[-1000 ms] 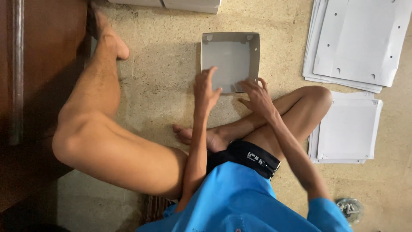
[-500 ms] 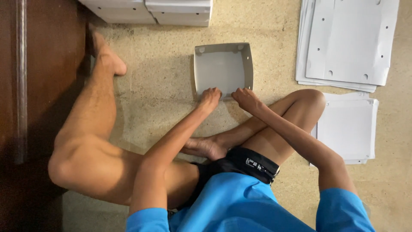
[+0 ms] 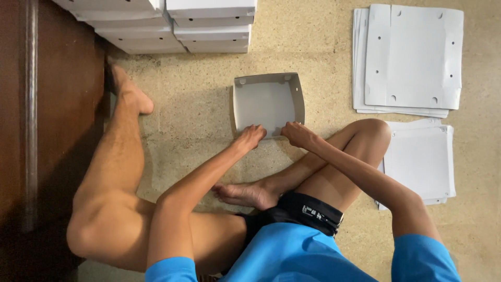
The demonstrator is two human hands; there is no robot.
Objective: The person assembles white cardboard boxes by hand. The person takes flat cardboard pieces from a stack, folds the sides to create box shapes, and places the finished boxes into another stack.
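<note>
Wooden furniture (image 3: pixel 31 130): dark brown, it stands along the left edge, beside the person's stretched leg.
Stacked boxes (image 3: pixel 172 23): white finished boxes, piled at the top, left of centre.
Left hand (image 3: pixel 250 138): it rests on the near left edge of the half-folded box, fingers curled over the edge and pressing on it.
Half-folded box (image 3: pixel 269 102): grey-white cardboard tray with raised walls, it lies on the speckled floor (image 3: pixel 198 104) in the centre, in front of the crossed legs.
Right hand (image 3: pixel 296 134): it grips the near right edge of the same box, fingers bent.
Flat sheets (image 3: pixel 412 57): white punched cardboard, stacked at the top right.
Second pile (image 3: pixel 422 159): more flat white sheets, just beside the right knee.
</note>
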